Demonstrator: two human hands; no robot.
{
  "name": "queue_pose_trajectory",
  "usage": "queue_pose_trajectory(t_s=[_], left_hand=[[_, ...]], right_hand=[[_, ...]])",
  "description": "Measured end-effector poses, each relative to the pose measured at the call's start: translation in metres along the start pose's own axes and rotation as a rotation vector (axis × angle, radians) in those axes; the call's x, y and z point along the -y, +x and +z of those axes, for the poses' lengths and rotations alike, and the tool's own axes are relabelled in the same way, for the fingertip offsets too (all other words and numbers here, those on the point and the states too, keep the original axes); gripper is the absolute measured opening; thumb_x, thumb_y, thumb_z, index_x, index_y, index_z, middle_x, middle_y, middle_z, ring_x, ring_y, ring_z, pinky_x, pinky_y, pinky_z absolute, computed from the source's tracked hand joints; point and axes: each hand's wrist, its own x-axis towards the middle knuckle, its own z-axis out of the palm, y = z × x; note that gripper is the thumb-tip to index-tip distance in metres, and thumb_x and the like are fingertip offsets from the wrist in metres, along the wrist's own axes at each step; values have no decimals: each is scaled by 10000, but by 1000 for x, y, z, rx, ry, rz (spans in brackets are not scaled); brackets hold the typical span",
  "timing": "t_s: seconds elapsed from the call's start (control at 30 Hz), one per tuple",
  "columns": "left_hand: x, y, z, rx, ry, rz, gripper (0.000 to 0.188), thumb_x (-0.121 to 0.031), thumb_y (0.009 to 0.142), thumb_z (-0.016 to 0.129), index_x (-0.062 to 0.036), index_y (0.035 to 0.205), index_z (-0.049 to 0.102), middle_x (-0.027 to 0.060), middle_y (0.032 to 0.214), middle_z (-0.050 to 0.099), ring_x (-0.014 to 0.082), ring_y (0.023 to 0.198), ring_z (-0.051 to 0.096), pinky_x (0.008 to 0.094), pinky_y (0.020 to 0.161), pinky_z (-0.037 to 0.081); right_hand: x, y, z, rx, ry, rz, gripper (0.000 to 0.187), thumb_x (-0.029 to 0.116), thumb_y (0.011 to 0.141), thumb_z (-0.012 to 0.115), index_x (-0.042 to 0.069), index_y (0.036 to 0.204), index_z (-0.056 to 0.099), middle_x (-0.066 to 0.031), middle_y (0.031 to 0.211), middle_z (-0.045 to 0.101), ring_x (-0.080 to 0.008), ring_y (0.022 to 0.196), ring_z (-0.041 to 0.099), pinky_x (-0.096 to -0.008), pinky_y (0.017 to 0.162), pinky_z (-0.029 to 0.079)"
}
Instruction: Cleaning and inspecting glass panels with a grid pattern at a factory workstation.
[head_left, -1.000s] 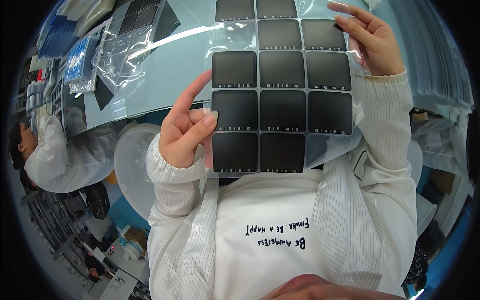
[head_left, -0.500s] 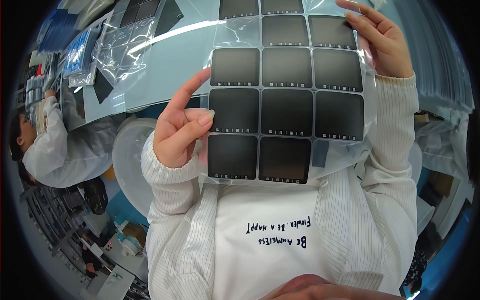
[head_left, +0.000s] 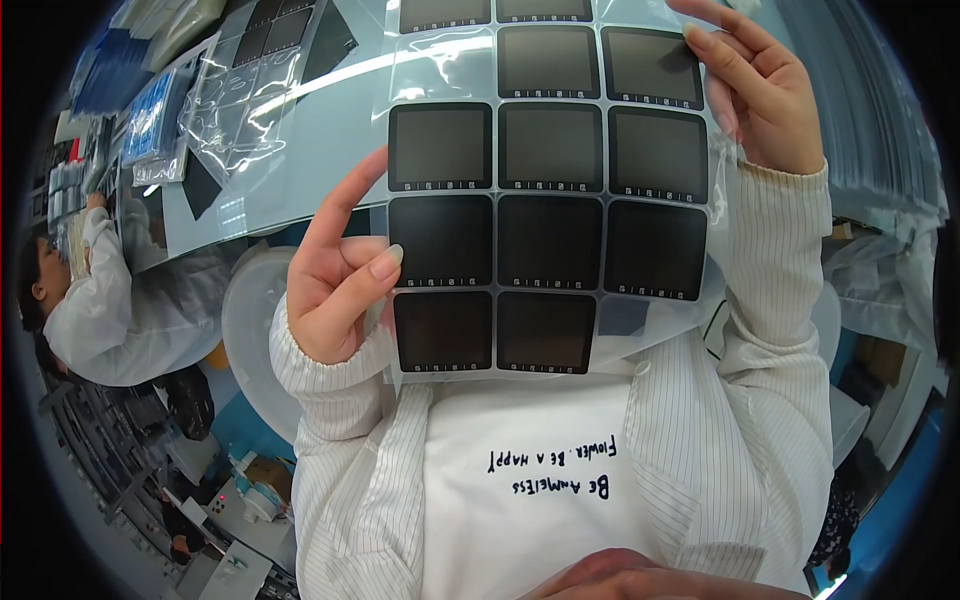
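I hold up a clear plastic pocket sheet (head_left: 445, 68) in front of my chest, with both hands at its sides. Several dark rectangular panels (head_left: 548, 243) with small marks along their lower edges sit in its pockets. One pocket in the upper left and one at the lower right have no panel. My left hand (head_left: 338, 290) pinches the left edge, its thumb on the front and its index finger stretched up along the side. At the upper right corner, my right hand (head_left: 762, 95) grips the edge between thumb and fingers.
On the glass-topped table (head_left: 310, 165) lies another pocket sheet (head_left: 235, 125), partly filled, near a loose dark panel (head_left: 203, 183). Blue-wrapped packets (head_left: 153, 125) are stacked farther left. Clear sheets (head_left: 880, 130) pile up at the right. A person in white (head_left: 140, 300) works at far left.
Both hands have shifted the pocket sheet slightly left, and its lower part has come a little down toward me. The grip of each hand is the same.
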Motion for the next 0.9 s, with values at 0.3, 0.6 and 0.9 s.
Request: queue_pose_trajectory(t_s=[0.3,0.6,0.9], left_hand=[[-1,0,4,-19,-37,-18,679,-11,870,486,76,1446,136,51,613,582,65,472,487,177,501,392],[-3,3,1,-9,-131,-57,665,-25,883,461,71,1448,123,60,628,594,90,476,516,193,513,402],[1,4,-4,18,-177,-61,653,-15,884,429,65,1449,111,64,645,583,90,466,481,195,507,396]], right_hand=[[-11,5,-8,32,61,-31,282,-4,884,586,-71,1157,571,-99,779,661,-74,384,479,-174,358,350],[-21,21,-12,73,115,43,257,24,897,578,-59,1141,583,-99,843,684,-59,416,519,-156,388,374],[-28,23,-12,67,151,75,240,34,899,582,-46,1124,598,-78,834,681,-42,442,511,-166,400,363]])
